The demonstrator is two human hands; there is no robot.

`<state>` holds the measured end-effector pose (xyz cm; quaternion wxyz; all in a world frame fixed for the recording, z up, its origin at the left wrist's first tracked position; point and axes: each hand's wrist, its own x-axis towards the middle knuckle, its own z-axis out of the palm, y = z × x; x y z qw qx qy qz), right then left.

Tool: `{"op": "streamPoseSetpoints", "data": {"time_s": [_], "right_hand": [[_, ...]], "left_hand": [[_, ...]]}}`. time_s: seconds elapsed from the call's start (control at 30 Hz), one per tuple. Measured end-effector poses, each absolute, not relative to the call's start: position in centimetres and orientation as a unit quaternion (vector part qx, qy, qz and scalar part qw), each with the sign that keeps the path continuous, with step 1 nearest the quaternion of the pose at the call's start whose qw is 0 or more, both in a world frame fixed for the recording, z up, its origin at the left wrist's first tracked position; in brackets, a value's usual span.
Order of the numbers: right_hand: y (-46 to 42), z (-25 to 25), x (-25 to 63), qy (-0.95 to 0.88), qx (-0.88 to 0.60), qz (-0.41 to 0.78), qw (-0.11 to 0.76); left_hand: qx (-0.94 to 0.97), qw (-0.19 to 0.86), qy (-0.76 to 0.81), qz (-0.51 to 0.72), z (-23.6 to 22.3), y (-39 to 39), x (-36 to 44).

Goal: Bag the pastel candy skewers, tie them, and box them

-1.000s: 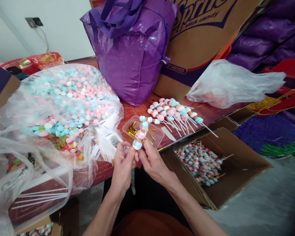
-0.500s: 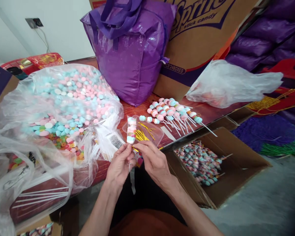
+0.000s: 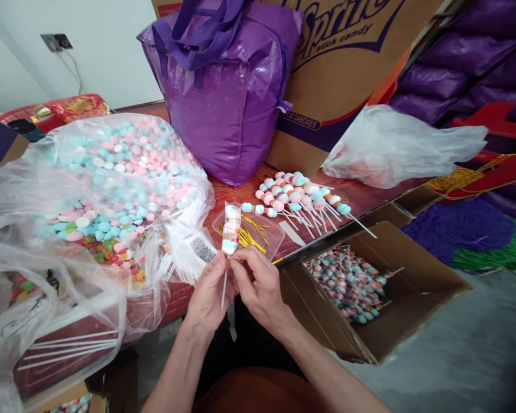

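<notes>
A candy stick (image 3: 231, 228) in a clear wrapper stands almost upright before me, with pink, white and blue pieces on it. Its white stick (image 3: 224, 289) points down. My left hand (image 3: 210, 291) is closed around the stick just below the candy. My right hand (image 3: 258, 284) pinches at the wrapper's neck, where a bit of gold twist tie shows; most of it is hidden by my fingers. Just behind, more gold twist ties (image 3: 253, 234) lie in a clear plastic tray (image 3: 276, 234). White wrappers (image 3: 193, 244) are heaped left of the tray.
A big clear bag of candies (image 3: 112, 166) covers the left of the table. Unwrapped candy sticks (image 3: 301, 198) lie right of the tray. Behind stand a purple bag (image 3: 227, 103) and a carton (image 3: 339, 74). Below the table's edge, an open box (image 3: 421, 275) holds wrapped candy sticks (image 3: 348, 281).
My right hand has curled in closer against the wrapper's neck; the gold tie that stuck out there now shows less. The stick has turned, and its lower end shows in front of my left hand.
</notes>
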<state>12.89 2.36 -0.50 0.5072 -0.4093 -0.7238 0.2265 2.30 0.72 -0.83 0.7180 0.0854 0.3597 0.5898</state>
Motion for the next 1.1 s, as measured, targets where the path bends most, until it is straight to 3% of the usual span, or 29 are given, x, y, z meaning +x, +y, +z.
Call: {"op": "streamPoseSetpoints", "data": {"time_s": [0.13,0.33,0.6,0.73,0.83,0.93,1.1], "right_hand": [[2.0,1.4,12.7,-0.681,-0.414,0.345,0.496],[1.7,2.0,12.3,-0.690,-0.386,0.338,0.510],[1.1,1.4,13.6,-0.664,-0.390,0.380,0.512],[0.2,1.0,14.6,-0.628,-0.404,0.486,0.454],[-0.9,-0.3,15.4,-0.585,-0.449,0.518,0.432],[-1.9,-2.0,17.3,-0.487,-0.500,0.526,0.486],[-2.4,-5.4,25.2,-0.207,-0.522,0.511,0.651]], "left_hand": [[0.183,0.673,0.358,0.621,0.6,0.2,0.9],[0.266,0.550,0.477,0.632,0.5,-1.6,0.7],[0.248,0.591,0.469,0.608,0.1,-1.7,2.3],[0.243,0.530,0.494,0.645,-0.2,-1.3,2.8],[0.326,0.497,0.535,0.601,-1.3,-0.9,2.9],[0.444,0.423,0.580,0.537,-2.5,-0.2,2.2],[0.561,0.159,0.710,0.394,-3.9,1.1,0.2]]}}
